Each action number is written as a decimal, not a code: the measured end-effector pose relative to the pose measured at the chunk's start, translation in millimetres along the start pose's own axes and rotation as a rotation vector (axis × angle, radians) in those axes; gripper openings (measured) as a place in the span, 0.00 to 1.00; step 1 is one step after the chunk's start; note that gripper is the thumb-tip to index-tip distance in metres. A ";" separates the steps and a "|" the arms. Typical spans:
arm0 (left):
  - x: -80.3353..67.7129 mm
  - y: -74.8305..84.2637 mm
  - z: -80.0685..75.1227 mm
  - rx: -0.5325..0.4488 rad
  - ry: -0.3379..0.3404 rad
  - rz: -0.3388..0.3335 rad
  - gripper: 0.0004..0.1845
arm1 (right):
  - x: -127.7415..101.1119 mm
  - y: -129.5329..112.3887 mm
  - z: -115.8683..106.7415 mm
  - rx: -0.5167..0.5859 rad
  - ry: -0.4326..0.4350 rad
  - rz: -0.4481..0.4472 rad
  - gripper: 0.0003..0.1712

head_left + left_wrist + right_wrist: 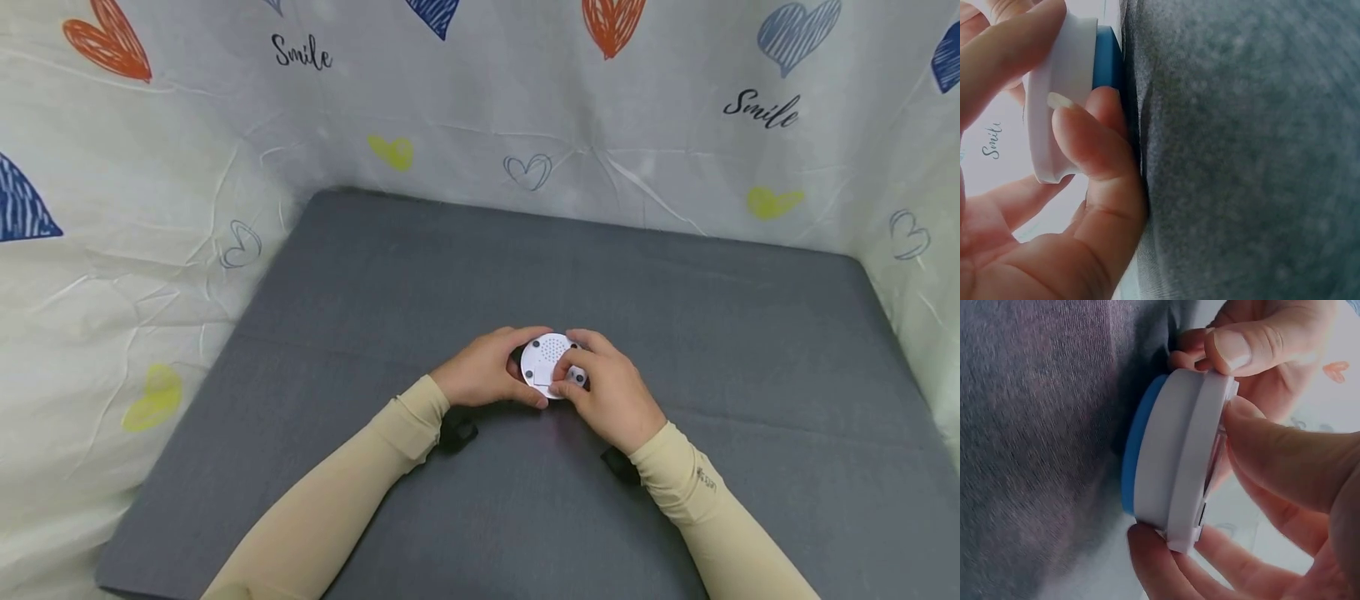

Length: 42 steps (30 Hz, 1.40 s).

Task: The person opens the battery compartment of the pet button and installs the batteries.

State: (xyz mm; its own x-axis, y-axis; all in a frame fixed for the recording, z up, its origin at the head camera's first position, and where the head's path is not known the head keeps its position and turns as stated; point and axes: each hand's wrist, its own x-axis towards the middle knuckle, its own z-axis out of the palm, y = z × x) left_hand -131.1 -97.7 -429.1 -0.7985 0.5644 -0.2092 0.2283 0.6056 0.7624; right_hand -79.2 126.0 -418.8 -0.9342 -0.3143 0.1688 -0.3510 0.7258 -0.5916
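Observation:
A round white plastic device (542, 357) lies face down between both hands, its back with small holes and dark feet turned up. A blue layer (1137, 453) shows beneath its white rim in the right wrist view. My left hand (486, 367) grips the rim from the left, thumb at the near edge and fingers at the far edge. With thumb and index finger, my right hand (613, 393) works at a rectangular battery cover on the back, while its other fingers hold the rim. The right fingers hide part of this cover; how far it is lifted is unclear.
Under the hands spreads a grey cloth-covered table (450, 275). A white curtain (465, 100) printed with hearts and "Smile" hangs behind it and at both sides. Dark wrist cameras (457, 435) sit beneath the beige sleeves (330, 500).

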 end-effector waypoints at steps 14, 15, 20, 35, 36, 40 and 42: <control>2.1 9.9 2.7 0.026 0.041 0.058 0.55 | 4.6 2.7 -5.1 0.066 0.013 0.218 0.36; 2.0 10.3 3.1 0.022 0.047 0.060 0.55 | 5.0 2.9 -5.4 0.069 0.009 0.237 0.39; 3.5 8.5 5.1 -0.081 0.061 0.064 0.55 | 7.7 8.6 -12.5 0.069 0.009 0.266 0.47; 3.2 9.8 -0.2 -0.272 0.101 0.140 0.31 | 8.9 22.0 -40.5 0.181 -0.150 0.315 0.30; 3.7 9.9 -0.3 -0.279 0.105 0.148 0.30 | 8.9 22.4 -41.5 0.200 -0.162 0.327 0.30; 6.1 10.8 0.5 -0.344 0.124 0.176 0.21 | 8.6 24.6 -43.2 0.268 -0.193 0.364 0.31; 7.1 11.7 1.5 -0.359 0.138 0.181 0.15 | 8.1 25.9 -42.4 0.281 -0.194 0.358 0.31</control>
State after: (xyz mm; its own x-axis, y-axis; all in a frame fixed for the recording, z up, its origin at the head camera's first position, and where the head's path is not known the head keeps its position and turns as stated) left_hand -133.2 -85.8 -422.6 -0.8362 0.5483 0.0131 0.1826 0.2559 0.9493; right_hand -98.5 168.2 -399.3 -0.9546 -0.2027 -0.2185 0.0459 0.6243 -0.7798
